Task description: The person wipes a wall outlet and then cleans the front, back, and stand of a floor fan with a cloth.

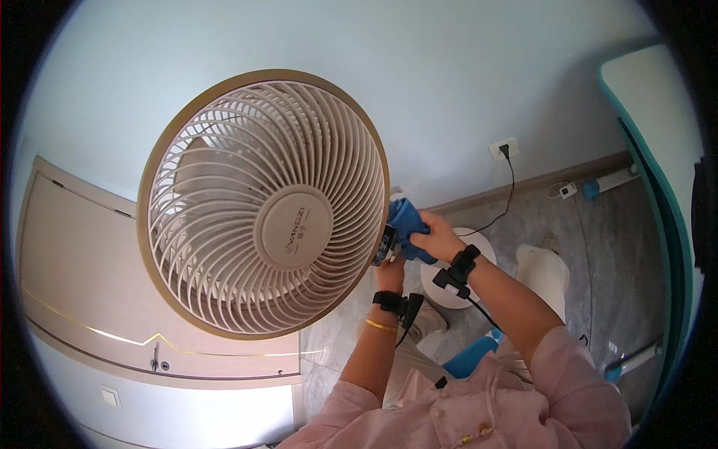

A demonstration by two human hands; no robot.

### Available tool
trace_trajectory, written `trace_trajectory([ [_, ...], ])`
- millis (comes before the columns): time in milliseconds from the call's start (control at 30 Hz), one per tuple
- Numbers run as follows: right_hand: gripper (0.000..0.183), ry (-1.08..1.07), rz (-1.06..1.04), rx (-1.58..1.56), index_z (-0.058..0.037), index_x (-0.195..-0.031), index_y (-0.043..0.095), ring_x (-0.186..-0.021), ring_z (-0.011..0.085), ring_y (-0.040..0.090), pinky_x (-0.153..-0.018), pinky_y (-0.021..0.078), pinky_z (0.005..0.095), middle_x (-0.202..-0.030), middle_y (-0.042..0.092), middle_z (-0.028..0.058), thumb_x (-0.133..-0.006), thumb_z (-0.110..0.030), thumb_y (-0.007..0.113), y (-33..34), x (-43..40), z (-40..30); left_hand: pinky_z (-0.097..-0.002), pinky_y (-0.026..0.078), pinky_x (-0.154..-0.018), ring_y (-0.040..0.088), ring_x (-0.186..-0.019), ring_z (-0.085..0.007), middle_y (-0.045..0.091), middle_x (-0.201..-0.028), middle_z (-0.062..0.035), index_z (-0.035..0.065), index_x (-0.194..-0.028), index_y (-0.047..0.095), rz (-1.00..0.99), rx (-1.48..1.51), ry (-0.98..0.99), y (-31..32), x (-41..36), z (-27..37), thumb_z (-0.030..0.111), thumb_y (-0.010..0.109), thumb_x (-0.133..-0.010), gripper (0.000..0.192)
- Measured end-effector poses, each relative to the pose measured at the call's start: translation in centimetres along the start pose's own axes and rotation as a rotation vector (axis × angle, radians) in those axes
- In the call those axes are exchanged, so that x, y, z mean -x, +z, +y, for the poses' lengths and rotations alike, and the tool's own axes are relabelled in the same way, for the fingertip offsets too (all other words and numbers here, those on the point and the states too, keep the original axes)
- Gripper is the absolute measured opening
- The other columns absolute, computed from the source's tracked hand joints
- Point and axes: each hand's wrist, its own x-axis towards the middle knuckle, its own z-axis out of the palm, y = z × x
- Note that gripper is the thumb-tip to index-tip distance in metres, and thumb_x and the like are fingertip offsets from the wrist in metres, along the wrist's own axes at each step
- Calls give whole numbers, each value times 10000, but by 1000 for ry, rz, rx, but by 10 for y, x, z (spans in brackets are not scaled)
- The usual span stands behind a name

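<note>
A floor fan's round head [269, 207], with a pale spiral grille and a gold-brown rim, fills the left and middle of the view. At its right edge my right hand [440, 236] grips a crumpled blue cloth [410, 221], pressed against the fan's upper stand. Just below the cloth, my left hand [390, 275] is raised to a black control panel [385, 245]. Its fingers are mostly hidden behind the fan and cloth, so its grip is unclear. The fan's round white base [449, 292] rests on the floor beneath my right wrist.
A black plug [505, 150] sits in the wall socket, its cord running down to the fan base. On the right stands a white table [650, 95] with teal edging. A closed door [112, 269] lies to the left. Below my arms is a blue object [470, 356].
</note>
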Motion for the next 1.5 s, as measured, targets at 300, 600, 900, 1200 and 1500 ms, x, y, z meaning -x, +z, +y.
trace_trajectory([
  [300, 418, 88, -89, 198, -15, -1122, 547, -931, 279, 610, -815, 473, 377, -1011, 626, 169, -729, -148, 595, -12, 7, 3, -393, 369, -993, 447, -1212, -238, 502, -1303, -31, 144, -1236, 520, 1, -54, -174, -7, -17, -5, 120, 666, -747, 511],
  [600, 466, -2, -188, 150, -19, -1165, 512, -900, 290, 626, -804, 487, 367, -987, 627, 196, -711, -105, 573, -18, 5, -3, -416, 301, -1048, 416, -1228, -273, 464, -1334, -81, 106, -1292, 464, 24, -208, -194, 3, -5, 37, 178, 637, -806, 520],
  [900, 502, -46, -297, 130, -22, -1201, 489, -950, 223, 588, -848, 466, 341, -1033, 609, 145, -703, -52, 545, -31, -2, 4, -329, 530, -748, 557, -1065, -203, 558, -1178, -74, 112, -1208, 485, -44, 195, -140, -10, -29, 24, 205, 621, -861, 384],
  [1200, 549, 16, -152, 7, -19, -1243, 442, -971, 300, 595, -846, 472, 377, -1072, 591, 194, -727, -133, 591, -31, -10, 10, -310, 556, -681, 590, -956, -183, 574, -1053, -41, 117, -1084, 524, -162, 103, -77, -10, -42, 56, 84, 694, -780, 350],
  [1500, 692, 95, -119, 10, -28, -1353, 284, -1068, 301, 552, -912, 443, 381, -1177, 527, 213, -747, -152, 595, -23, -16, 9, -380, 571, -716, 610, -945, -232, 586, -1032, -92, 121, -1036, 525, -223, -42, -25, -28, -49, 63, 64, 708, -738, 354],
])
